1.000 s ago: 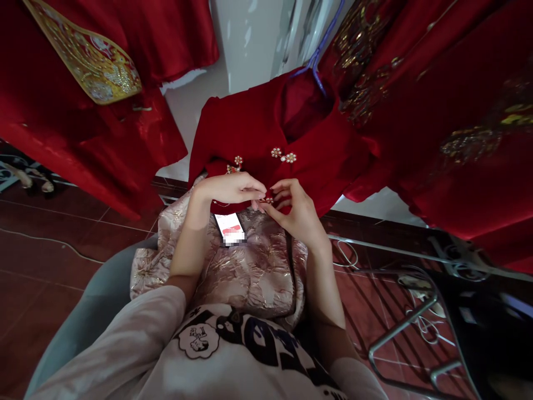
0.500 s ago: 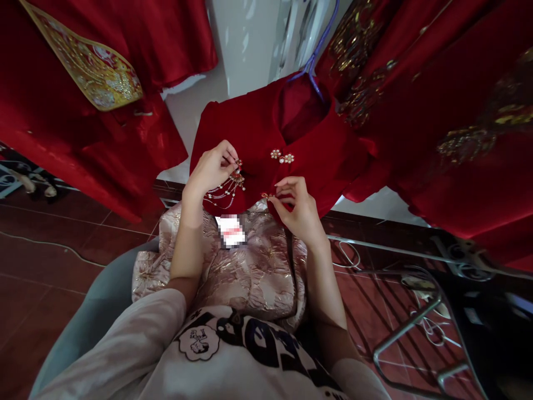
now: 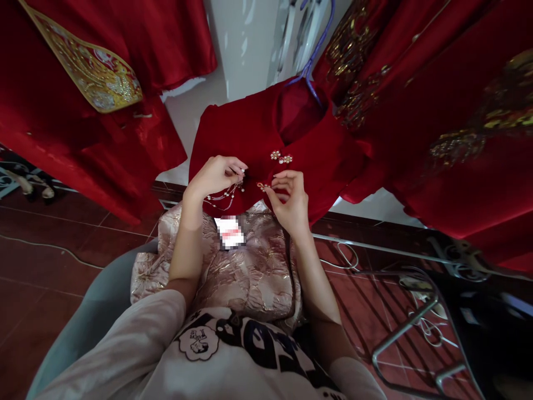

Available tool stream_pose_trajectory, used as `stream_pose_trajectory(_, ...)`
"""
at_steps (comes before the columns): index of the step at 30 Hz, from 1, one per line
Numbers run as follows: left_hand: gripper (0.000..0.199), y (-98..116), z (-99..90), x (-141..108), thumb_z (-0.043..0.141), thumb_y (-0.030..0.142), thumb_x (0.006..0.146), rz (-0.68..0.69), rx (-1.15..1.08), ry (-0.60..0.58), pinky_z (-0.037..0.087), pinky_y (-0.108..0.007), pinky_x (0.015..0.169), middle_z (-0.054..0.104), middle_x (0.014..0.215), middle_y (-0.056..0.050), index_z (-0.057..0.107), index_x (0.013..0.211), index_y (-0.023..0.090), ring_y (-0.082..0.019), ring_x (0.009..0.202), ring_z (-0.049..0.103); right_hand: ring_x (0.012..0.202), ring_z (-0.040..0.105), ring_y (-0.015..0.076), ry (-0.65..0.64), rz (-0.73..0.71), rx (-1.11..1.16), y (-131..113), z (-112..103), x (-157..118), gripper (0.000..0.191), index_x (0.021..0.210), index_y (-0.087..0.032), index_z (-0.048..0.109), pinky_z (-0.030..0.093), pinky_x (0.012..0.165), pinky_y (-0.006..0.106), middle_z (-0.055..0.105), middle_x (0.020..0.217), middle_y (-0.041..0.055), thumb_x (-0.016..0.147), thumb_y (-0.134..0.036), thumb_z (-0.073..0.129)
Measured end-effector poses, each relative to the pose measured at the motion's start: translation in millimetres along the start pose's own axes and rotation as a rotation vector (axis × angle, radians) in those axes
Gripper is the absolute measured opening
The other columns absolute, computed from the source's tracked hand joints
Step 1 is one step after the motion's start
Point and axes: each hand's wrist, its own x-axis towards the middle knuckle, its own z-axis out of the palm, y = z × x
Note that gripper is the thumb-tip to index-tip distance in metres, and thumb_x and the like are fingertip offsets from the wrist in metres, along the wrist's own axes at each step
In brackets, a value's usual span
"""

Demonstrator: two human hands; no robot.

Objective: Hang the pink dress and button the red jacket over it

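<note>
A red velvet jacket [image 3: 245,125] hangs in front of me on a purple hanger [image 3: 308,69]. Below its neckline sits a flower-shaped jewelled clasp [image 3: 281,158]. My left hand [image 3: 214,175] is closed in a pinch on a jewelled clasp with beaded tassels [image 3: 225,201], the strands dangling under my fingers. Between the thumb and fingers of my right hand [image 3: 291,203] is a small gold loop clasp [image 3: 262,187]. The two clasp pieces are close together but apart. Beneath the jacket lies a pink brocade garment [image 3: 250,272] with a tag [image 3: 231,230].
More red garments hang at both sides, one with a gold embroidered panel [image 3: 108,89]. A metal-framed chair [image 3: 403,328] stands at right with a dark item on it. Cables [image 3: 62,253] run over the tiled floor, and shoes [image 3: 39,191] rest at far left.
My left hand has turned over the tasselled clasp and shifted slightly right, so its ornament is mostly covered. My right hand has moved slightly up and left with the loop clasp.
</note>
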Motion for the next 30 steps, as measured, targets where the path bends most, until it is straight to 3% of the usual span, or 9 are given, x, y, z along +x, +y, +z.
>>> stream_pose_trajectory(6,0.026,3.2,0.4,-0.6,0.074,0.013,0.081,-0.010,0.003,0.042,0.061,-0.031,0.089,0.081,0.097,-0.008,0.078,0.106,0.015,-0.019,0.089,0.078,0.090,0.066,0.0168,-0.034,0.001,-0.022,21.2,35.4,30.1,0.031,0.119,-0.027,0.048,0.063,0.072,0.030,0.061,0.101,0.0040,0.092,-0.026,0.063)
stream_pose_trajectory(11,0.019,3.0,6.4,2.5,0.073,0.014,0.083,-0.008,0.052,0.100,0.062,-0.031,0.090,0.081,0.099,-0.008,0.080,0.101,0.015,-0.020,0.091,0.078,0.090,0.066,0.0177,-0.018,-0.004,-0.034,19.9,50.1,37.5,0.029,0.119,-0.026,0.053,0.064,0.073,0.033,0.062,0.103,0.0049,0.092,-0.018,0.058)
stream_pose_trajectory(15,0.025,3.9,8.5,4.0,0.066,0.006,0.082,-0.002,0.088,0.129,0.062,-0.031,0.091,0.082,0.100,-0.006,0.082,0.099,0.016,-0.020,0.092,0.078,0.087,0.066,0.0183,0.018,0.017,-0.059,13.0,52.4,37.7,0.028,0.119,-0.025,0.055,0.063,0.073,0.034,0.063,0.102,0.0053,0.093,-0.017,0.059)
stream_pose_trajectory(21,0.021,2.7,6.5,4.0,0.067,0.006,0.082,-0.025,0.108,0.171,0.060,-0.034,0.097,0.081,0.095,-0.004,0.082,0.089,0.018,-0.022,0.095,0.078,0.090,0.067,0.0222,0.031,0.009,-0.081,9.0,59.2,43.5,0.043,0.131,-0.028,0.055,0.063,0.085,0.045,0.065,0.104,0.0063,0.091,-0.030,0.071)
stream_pose_trajectory(27,0.017,-6.5,6.3,4.1,0.071,0.012,0.080,-0.048,0.033,0.149,0.060,-0.028,0.083,0.080,0.092,-0.006,0.075,0.097,0.015,-0.019,0.087,0.078,0.097,0.068,0.0226,-0.024,0.004,-0.050,6.9,53.2,40.5,0.024,0.110,-0.025,0.062,0.064,0.085,0.042,0.068,0.106,0.0076,0.091,-0.036,0.070)
stream_pose_trajectory(30,0.024,-10.7,3.9,2.5,0.074,0.012,0.076,-0.083,0.105,0.014,0.057,-0.024,0.076,0.080,0.089,-0.006,0.071,0.100,0.015,-0.018,0.084,0.077,0.099,0.071,0.0200,-0.122,0.044,0.084,5.9,32.4,21.6,0.020,0.099,-0.023,0.062,0.066,0.082,0.037,0.071,0.107,0.0062,0.092,-0.041,0.066)
